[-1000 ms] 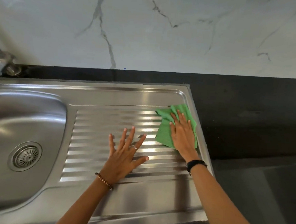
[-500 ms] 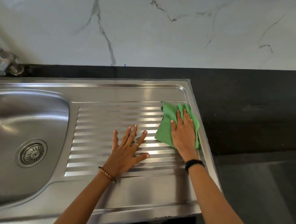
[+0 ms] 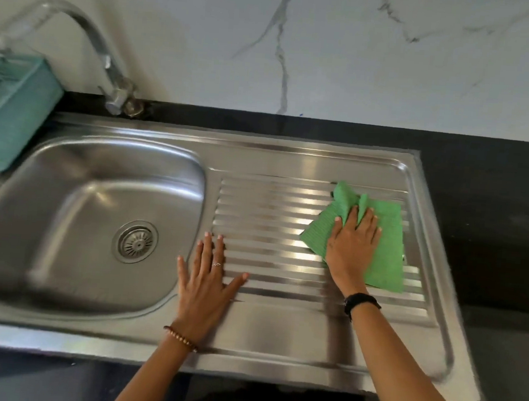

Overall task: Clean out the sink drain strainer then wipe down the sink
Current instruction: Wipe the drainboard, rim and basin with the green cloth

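A stainless steel sink [image 3: 78, 206] fills the left half of the view, with its round drain strainer [image 3: 135, 242] seated in the bowl's floor. To the right lies the ribbed drainboard [image 3: 270, 232]. A green cloth [image 3: 382, 240] is spread on the drainboard's far right part. My right hand [image 3: 352, 247] presses flat on the cloth, fingers curled into its bunched top edge. My left hand [image 3: 206, 280] rests flat on the drainboard's left edge next to the bowl, fingers apart, holding nothing.
A curved chrome tap [image 3: 109, 73] rises behind the bowl. A teal plastic basket [image 3: 9, 113] stands at the far left beside the sink. Black countertop [image 3: 490, 216] lies right of the drainboard, and a white marble wall [image 3: 330, 48] runs behind.
The view has swung left, bringing the whole bowl, tap and teal basket into sight. My left hand now sits nearer the bowl. My right hand stays on the green cloth at the drainboard's right.
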The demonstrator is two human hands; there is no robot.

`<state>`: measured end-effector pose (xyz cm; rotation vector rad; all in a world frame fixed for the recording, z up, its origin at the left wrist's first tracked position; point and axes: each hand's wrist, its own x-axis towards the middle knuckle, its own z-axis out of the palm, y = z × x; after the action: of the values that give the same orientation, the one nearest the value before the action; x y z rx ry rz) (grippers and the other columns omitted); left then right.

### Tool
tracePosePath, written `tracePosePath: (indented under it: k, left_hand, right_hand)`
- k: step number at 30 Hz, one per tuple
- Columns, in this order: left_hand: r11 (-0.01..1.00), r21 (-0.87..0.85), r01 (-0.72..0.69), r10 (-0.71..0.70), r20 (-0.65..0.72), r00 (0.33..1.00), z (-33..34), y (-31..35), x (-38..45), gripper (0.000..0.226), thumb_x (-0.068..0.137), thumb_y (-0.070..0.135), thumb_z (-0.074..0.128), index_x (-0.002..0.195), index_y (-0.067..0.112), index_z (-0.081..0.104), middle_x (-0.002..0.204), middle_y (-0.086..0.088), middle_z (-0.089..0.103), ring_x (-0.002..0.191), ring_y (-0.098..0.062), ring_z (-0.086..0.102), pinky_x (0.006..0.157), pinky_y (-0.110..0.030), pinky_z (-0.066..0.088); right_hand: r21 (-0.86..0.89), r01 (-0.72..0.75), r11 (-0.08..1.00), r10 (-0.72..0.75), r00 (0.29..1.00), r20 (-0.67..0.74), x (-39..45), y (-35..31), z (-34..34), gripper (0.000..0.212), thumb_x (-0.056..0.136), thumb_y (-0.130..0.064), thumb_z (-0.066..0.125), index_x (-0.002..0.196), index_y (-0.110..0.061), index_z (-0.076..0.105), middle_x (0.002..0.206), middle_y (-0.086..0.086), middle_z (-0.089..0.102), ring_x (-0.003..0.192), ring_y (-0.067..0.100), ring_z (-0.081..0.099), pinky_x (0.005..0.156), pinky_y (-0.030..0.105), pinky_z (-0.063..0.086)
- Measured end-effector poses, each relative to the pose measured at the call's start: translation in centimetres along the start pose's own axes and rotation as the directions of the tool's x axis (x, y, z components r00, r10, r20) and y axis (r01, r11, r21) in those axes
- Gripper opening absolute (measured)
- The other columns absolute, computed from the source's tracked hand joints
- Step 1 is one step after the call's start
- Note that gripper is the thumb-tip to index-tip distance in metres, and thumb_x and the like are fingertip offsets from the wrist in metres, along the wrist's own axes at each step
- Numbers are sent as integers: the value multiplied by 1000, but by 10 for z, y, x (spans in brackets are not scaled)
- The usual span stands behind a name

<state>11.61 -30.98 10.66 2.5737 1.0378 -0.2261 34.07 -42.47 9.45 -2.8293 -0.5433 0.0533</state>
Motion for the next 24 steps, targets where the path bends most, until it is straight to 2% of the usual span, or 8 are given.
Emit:
tracePosePath:
  k: [3,5,8,11,14,17,21,24]
  left_hand:
    - [986,-147,77,-84,-37,996,2,-5,-1,88,82,71,17,143,20,-20,154,-3,-22,142,-14,-17,116,-42,-10]
    - [971,-229,74,-87,-48,995,2,-7,0,89,86,61,35,143,17,-19,153,-1,-22,141,-11,-18,114,-37,-13]
    - [919,-395,-6,-36,-99,994,0,-12,0,87,91,37,47,135,21,-26,144,4,-31,139,-12,-25,113,-35,-16]
    - [798,-595,-101,-8,-178,984,-7,-18,-5,79,90,9,41,135,25,-22,145,8,-28,140,-9,-22,114,-34,-15]
    - [693,-708,-134,-17,-202,979,-14,-21,-10,71,84,17,29,137,24,-18,151,4,-23,135,1,-24,114,-30,-14]
    - [672,-730,-125,-16,-183,983,-14,-24,-10,71,84,24,29,138,24,-17,153,2,-22,137,-2,-25,116,-35,-12]
    - [782,-623,-27,-63,-122,991,-7,-22,-6,73,95,35,41,132,35,-22,143,15,-28,133,-4,-29,112,-41,-19]
    - [869,-495,10,-77,-115,990,3,-12,-9,80,91,46,44,132,38,-24,141,16,-32,130,-5,-34,107,-39,-24]
  right_hand:
    - [9,139,990,-140,988,68,-21,-56,18,52,101,-35,23,147,-9,24,155,25,13,144,37,9,118,47,1]
    - [21,259,966,-259,960,108,-35,-99,31,51,100,-37,24,147,-15,24,156,23,12,145,35,8,118,46,-1]
    - [40,380,924,-382,912,151,-45,-152,45,50,100,-38,24,147,-21,23,157,19,9,146,34,6,117,47,-1]
    - [32,461,887,-457,866,201,-50,-177,55,50,100,-37,24,148,-23,19,158,16,6,146,34,2,117,49,-4]
    - [13,562,827,-549,803,230,-54,-181,58,51,100,-35,23,149,-22,16,159,11,5,146,31,0,117,48,-6]
    - [8,663,748,-642,721,260,-59,-171,57,51,101,-36,21,149,-22,16,159,6,5,147,26,0,118,47,-6]
    - [61,737,673,-719,634,283,-67,-148,51,51,101,-39,20,149,-22,16,159,0,13,147,20,6,118,41,-6]
    - [99,711,696,-710,661,241,-67,-118,41,49,101,-37,23,148,-20,23,156,0,24,145,19,15,119,39,1]
